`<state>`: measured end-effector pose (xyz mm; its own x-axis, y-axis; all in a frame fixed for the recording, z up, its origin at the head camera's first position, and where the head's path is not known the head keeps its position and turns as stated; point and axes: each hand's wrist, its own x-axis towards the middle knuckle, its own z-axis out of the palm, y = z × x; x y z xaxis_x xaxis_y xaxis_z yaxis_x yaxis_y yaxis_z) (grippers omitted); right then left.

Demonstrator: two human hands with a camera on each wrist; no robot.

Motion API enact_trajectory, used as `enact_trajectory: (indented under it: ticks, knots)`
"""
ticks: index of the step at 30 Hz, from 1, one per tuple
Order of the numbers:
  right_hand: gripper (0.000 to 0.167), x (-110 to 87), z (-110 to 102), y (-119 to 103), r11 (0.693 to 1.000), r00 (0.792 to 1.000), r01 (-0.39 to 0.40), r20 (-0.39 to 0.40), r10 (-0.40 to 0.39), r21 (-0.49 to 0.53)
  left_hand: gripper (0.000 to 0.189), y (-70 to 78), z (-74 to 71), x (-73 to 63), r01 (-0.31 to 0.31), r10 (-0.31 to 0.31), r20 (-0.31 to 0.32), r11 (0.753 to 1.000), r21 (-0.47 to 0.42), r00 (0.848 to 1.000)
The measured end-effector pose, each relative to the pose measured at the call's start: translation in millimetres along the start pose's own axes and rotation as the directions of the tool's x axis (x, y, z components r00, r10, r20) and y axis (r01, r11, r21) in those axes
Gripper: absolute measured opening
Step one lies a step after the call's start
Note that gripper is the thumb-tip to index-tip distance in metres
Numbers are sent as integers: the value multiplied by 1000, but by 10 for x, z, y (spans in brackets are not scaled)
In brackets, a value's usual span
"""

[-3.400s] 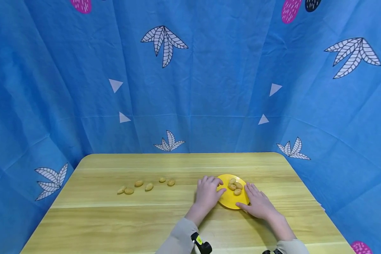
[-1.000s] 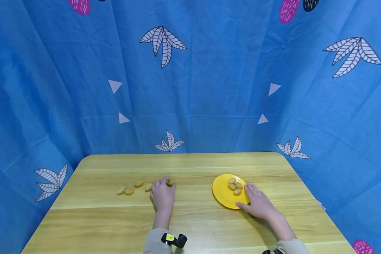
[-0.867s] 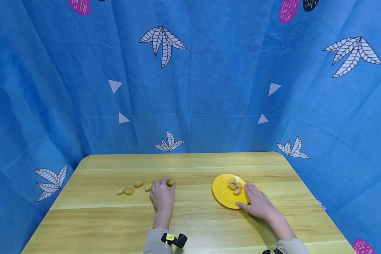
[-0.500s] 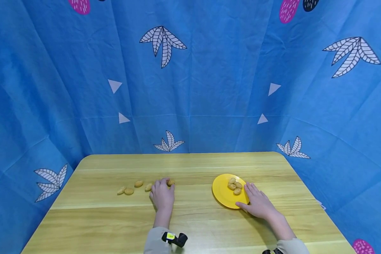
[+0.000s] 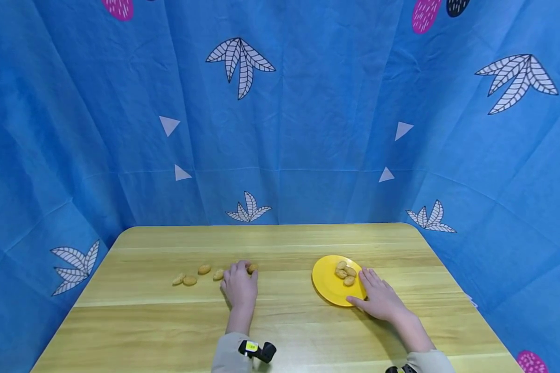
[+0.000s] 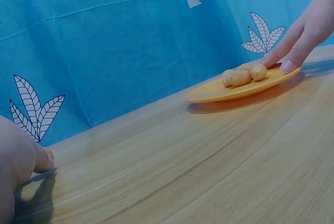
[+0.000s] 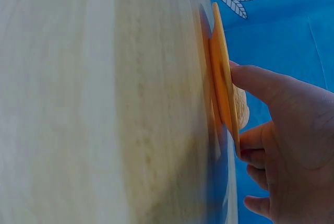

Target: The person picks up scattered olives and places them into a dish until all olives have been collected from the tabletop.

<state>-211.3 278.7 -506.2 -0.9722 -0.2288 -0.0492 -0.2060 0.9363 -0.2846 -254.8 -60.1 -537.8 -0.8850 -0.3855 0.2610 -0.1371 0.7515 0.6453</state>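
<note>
My left hand is low over the table, its thumb and index finger at a tan oval nut that shows past the fingertips. In the left wrist view only a sliver of this nut appears beside the thumb. The palm hides whatever lies beneath it. My right hand rests against the right rim of a round yellow plate, fingers extended and thumb apart along the edge. In the right wrist view, thumb and fingertips touch the rim. Several similar nuts sit together on the plate.
Left of my left hand, several more nuts lie on the table, among them a nut and another nut. The wooden table has a blue patterned curtain behind it and along both sides.
Since the earliest frame, my left hand has gone from the plate's left rim to the nut on its left. It has barely moved in the last second. The right hand and plate stay put.
</note>
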Motion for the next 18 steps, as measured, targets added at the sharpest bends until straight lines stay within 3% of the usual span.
enact_trajectory:
  ticks: [18]
  knots:
    - [92, -5, 0, 5, 1000, 1000, -8, 9, 8, 8, 28, 196, -17, -84, -90, 90, -8, 995, -50, 996]
